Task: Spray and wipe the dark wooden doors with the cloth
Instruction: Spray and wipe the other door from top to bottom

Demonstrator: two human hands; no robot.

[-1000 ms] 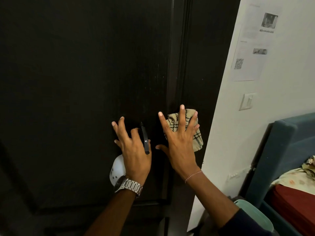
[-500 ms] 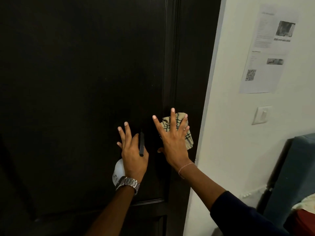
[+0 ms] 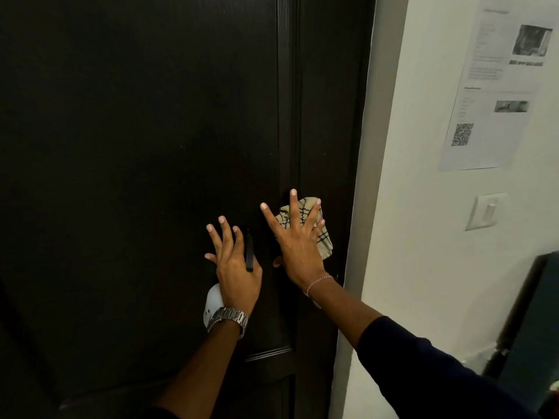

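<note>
We count two hands on one dark door (image 3: 136,176). Right hand (image 3: 301,246), fingers spread flat, presses one checked cloth (image 3: 323,237) near the door's right edge. Left hand (image 3: 236,267), fingers splayed, carries one white spray bottle (image 3: 213,300) beneath its palm.

Dark wooden door (image 3: 151,146): near-black, panelled, fills the left and centre of the view, upright, vertical moulding strip running down right of centre, horizontal moulding low down. Its right edge meets a pale frame. Cloth (image 3: 322,237): beige with dark check lines, bunched, pinned flat against the door's right stile, just right of the vertical moulding. Mostly hidden; patches show between the fingers and past the lower right side. Spray bottle (image 3: 213,302): only a white rounded part shows at lower centre, plus a thin dark piece (image 3: 249,252) standing upright close to the door panel, left of the cloth.
</note>
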